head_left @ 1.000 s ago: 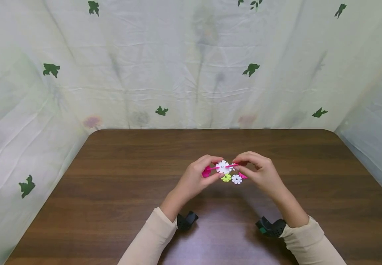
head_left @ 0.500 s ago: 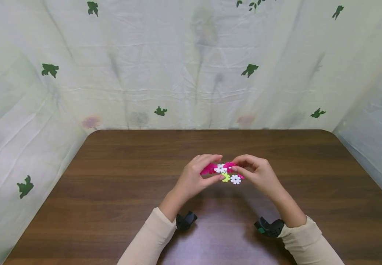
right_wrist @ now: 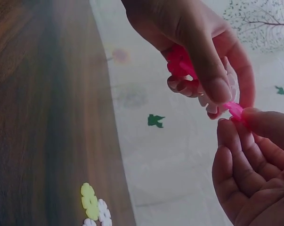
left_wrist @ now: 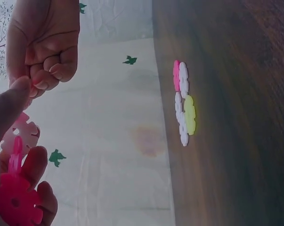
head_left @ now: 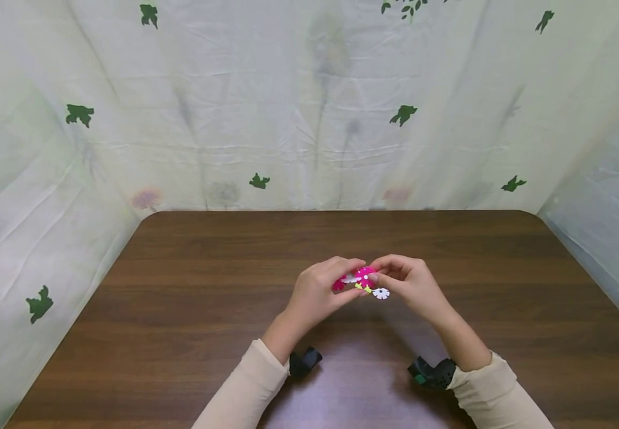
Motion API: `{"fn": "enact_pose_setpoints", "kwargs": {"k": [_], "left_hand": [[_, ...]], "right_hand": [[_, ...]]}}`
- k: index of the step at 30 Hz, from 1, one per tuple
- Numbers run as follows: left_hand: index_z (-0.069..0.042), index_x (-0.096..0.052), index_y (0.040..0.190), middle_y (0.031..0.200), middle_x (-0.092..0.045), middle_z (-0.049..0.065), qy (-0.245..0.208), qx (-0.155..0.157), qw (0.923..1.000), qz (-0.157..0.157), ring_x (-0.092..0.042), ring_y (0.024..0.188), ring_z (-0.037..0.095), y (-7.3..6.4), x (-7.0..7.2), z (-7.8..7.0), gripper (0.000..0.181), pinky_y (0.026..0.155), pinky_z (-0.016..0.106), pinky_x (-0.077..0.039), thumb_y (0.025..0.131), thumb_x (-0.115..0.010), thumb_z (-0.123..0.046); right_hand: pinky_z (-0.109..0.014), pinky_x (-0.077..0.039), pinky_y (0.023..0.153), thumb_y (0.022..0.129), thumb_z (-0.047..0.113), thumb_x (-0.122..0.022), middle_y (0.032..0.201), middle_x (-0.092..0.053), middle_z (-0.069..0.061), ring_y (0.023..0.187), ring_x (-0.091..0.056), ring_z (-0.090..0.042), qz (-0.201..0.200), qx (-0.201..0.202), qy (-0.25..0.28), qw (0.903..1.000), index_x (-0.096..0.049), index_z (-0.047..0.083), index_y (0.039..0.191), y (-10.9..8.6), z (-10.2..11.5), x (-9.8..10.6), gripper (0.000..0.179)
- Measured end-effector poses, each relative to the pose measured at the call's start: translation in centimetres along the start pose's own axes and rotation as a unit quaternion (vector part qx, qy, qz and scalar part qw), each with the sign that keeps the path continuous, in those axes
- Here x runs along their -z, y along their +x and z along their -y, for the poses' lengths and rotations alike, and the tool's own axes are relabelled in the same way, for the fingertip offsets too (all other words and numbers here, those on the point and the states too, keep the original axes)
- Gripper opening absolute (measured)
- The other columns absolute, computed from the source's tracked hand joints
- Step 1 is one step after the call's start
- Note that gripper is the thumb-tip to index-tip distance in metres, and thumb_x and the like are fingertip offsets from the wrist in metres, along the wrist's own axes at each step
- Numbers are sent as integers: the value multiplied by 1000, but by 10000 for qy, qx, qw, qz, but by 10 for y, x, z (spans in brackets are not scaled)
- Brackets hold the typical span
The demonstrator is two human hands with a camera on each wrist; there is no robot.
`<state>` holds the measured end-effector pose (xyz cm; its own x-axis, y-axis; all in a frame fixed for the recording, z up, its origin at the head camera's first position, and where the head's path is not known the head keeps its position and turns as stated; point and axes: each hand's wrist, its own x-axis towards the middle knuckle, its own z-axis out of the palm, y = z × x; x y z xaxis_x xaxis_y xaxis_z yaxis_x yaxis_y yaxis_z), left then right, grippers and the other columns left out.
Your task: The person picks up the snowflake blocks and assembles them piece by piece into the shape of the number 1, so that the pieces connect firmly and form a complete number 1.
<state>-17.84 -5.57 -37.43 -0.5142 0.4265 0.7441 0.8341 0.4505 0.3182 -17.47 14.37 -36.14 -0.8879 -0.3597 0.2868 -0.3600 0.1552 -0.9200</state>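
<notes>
Both hands hold a joined chain of notched plastic discs just above the table. My left hand (head_left: pixel 317 292) grips its left part, where a pink disc (left_wrist: pixel 19 202) lies against the fingers. A white disc (right_wrist: pixel 232 80) sits mid-chain, partly hidden by the left thumb in the right wrist view. At the right end, the thumb and fingers of my right hand (head_left: pixel 416 285) pinch another pink disc (head_left: pixel 364 275). In the head view this disc faces the camera, while the white one is nearly edge-on. How deeply their notches interlock cannot be seen.
Loose discs lie on the brown table (head_left: pixel 207 328) beyond the hands: a yellow-green disc (left_wrist: pixel 190 115), a pink disc (left_wrist: pixel 176 75) and several white ones, including a white disc (head_left: pixel 381 293). A patterned curtain (head_left: pixel 309 119) stands behind the table's far edge.
The right hand has moved slightly left, closer to the left hand. The right-end pink disc has turned from edge-on to facing the camera, and the white disc has tilted nearly edge-on.
</notes>
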Motion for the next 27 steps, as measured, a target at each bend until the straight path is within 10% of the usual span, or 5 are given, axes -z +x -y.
{"fn": "enact_pose_setpoints", "kwargs": {"k": [15, 27], "left_hand": [[-10, -68, 98, 86, -65, -2, 245, 158, 9994, -168, -58, 72, 6, -3, 0, 1, 32, 61, 17, -45, 70, -78, -21], [-10, -67, 100, 87, -65, -2, 269, 260, 9990, -230, -57, 72, 6, -2, 4, 5, 32, 61, 18, -45, 71, -77, -21]], "right_hand": [[-31, -51, 58, 79, 0, -66, 98, -60, -16, 83, -59, -20, 266, 282, -216, 9990, -57, -1, 109, -1, -6, 14, 31], [-32, -46, 79, 78, 12, -70, 113, -55, -18, 99, -52, -38, 50, -134, -817, 9966, -53, 2, 115, 3, -50, 45, 42]]}}
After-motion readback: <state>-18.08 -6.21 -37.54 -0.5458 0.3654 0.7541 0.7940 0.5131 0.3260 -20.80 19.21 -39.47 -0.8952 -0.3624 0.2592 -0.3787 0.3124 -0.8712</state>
